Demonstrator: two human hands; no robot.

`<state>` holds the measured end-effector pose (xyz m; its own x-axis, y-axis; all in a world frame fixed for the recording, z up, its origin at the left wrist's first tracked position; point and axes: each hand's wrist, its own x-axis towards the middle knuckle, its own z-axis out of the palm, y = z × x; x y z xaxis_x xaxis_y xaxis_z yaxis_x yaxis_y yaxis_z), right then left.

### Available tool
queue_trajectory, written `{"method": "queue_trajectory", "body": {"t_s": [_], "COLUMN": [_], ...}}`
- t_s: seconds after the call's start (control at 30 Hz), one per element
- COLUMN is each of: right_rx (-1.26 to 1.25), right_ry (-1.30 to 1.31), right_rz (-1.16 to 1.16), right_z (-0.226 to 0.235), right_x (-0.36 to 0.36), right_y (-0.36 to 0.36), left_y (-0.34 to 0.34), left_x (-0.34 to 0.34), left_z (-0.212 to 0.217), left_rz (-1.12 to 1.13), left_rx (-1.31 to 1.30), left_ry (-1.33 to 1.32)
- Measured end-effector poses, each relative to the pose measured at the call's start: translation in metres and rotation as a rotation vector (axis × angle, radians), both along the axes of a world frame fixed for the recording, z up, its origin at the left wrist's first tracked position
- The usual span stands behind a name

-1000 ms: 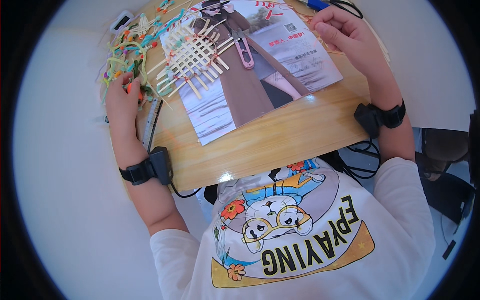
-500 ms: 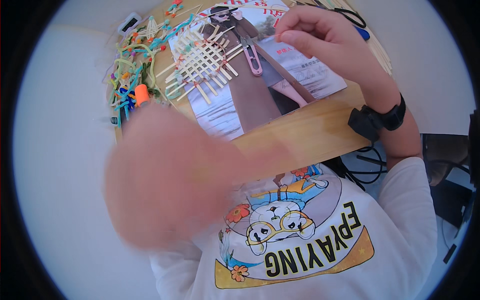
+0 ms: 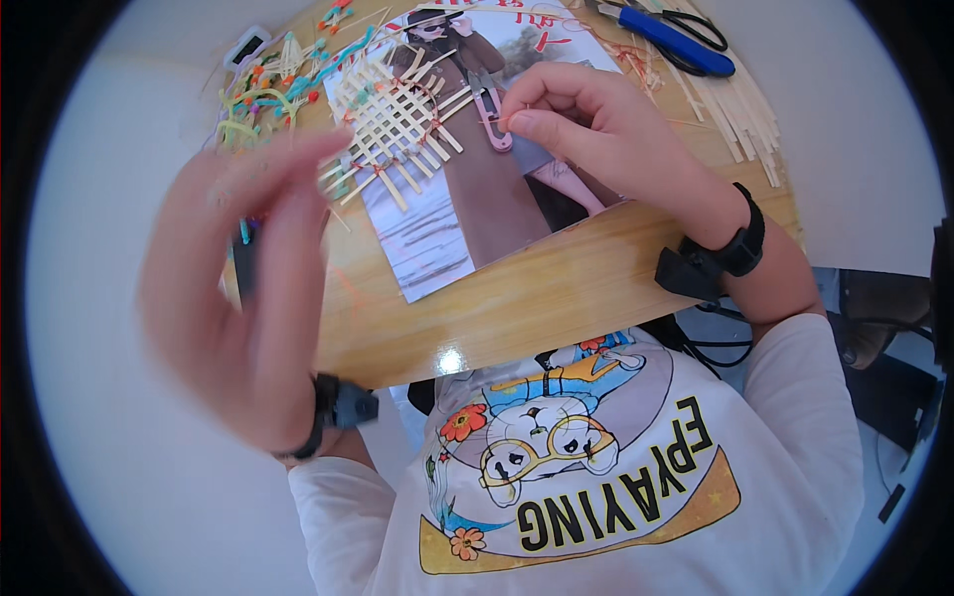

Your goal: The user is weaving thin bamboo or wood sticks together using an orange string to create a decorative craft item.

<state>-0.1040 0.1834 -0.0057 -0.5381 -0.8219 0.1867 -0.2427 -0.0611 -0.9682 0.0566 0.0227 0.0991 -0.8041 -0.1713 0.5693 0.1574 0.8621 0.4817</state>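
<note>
A fine pinch beside the woven lattice [image 3: 397, 121]

In the head view, the right hand [image 3: 586, 127] hangs over the printed sheet [image 3: 429, 260], its thumb and forefinger pressed together on what looks like a thin reddish strand [image 3: 485, 121]; the left hand [image 3: 234, 288] is raised nearer the camera and blurred, its thumb and forefinger curving toward each other; whether their tips meet, or hold anything, I cannot tell.

The lattice of pale strips lies at the upper left of the sheet, between the two hands, with small ties along its edge; pink-handled snips [image 3: 481, 107] lie on the sheet just right of it; coloured yarn [image 3: 260, 99] is heaped to the left on the wooden surface [image 3: 556, 256], and blue-handled pliers [image 3: 676, 42] and loose strips [image 3: 740, 119] lie to the right.

The step in hand seems to be handling the strand, clear of the lattice; the next move would call for keeping that light pinch and steadying the strand with the left hand.
</note>
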Motion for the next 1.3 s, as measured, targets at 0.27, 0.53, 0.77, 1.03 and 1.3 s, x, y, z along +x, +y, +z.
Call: {"method": "queue_trajectory", "body": {"t_s": [0.27, 0.53, 0.77, 1.03, 1.3], "right_rx": [0.09, 0.028, 0.039, -0.074, -0.012], "right_ry": [-0.079, -0.039, -0.043, -0.023, 0.029], "right_rz": [-0.046, -0.025, -0.052, -0.06, -0.004], "right_z": [0.003, 0.004, 0.002, -0.005, 0.001], "right_x": [0.001, -0.009, -0.006, -0.008, -0.001], "right_y": [0.009, 0.012, 0.016, 0.009, 0.0], "left_y": [-0.071, -0.076, -0.059, -0.065, -0.046], "left_x": [-0.059, -0.07, -0.071, -0.073, -0.06], "left_z": [-0.084, -0.084, -0.078, -0.091, -0.072], "left_rz": [-0.083, -0.131, -0.099, -0.118, -0.211], "left_rx": [-0.32, -0.396, -0.031, 0.039, -0.104], "left_ry": [-0.255, -0.272, -0.139, -0.149, -0.049]}}
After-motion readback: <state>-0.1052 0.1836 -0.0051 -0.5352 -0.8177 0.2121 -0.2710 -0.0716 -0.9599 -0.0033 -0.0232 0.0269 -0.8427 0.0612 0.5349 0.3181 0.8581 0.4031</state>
